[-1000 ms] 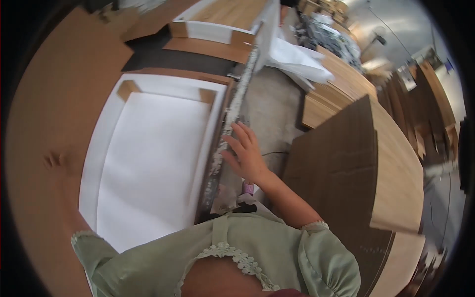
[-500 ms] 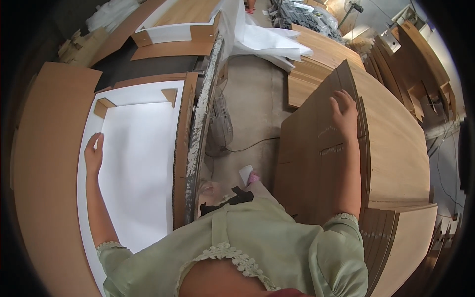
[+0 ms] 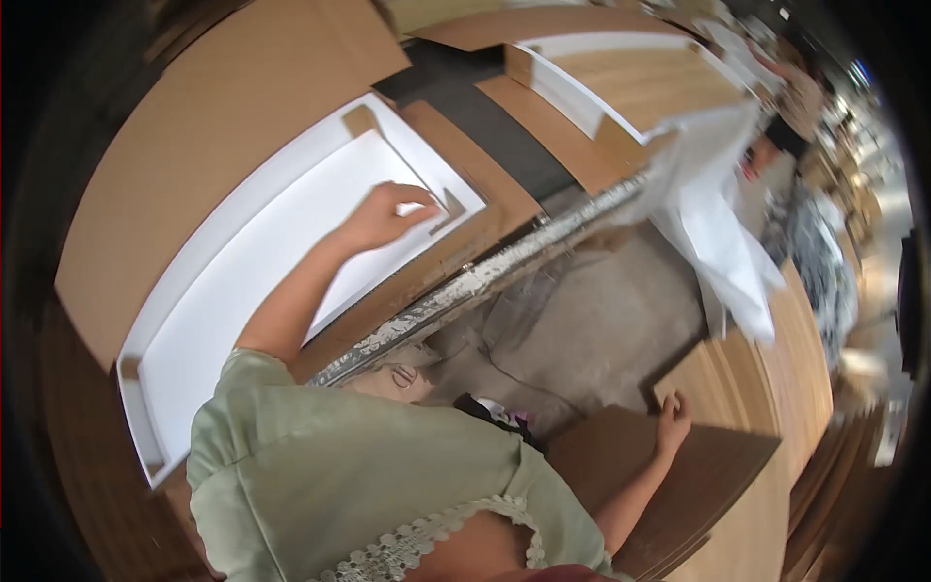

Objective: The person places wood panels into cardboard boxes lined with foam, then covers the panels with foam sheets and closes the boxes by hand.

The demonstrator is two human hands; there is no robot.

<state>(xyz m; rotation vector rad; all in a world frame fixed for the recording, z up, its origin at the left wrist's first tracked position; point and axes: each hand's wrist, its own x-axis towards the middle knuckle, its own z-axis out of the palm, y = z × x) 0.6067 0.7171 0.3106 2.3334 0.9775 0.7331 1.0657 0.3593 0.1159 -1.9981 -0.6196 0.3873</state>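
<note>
Two hands (image 3: 383, 215); one white panel (image 3: 252, 262); one brown board (image 3: 679, 485).

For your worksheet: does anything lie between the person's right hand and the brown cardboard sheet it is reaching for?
Nothing visible does. The right hand already rests on the top edge of the cardboard sheet, with no object between them.

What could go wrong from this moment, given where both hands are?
The left hand presses the white panel near a cardboard corner piece; it may knock that loose. The right hand only touches the edge of the brown cardboard sheet, with no firm grip, so the sheet might slip.
</note>
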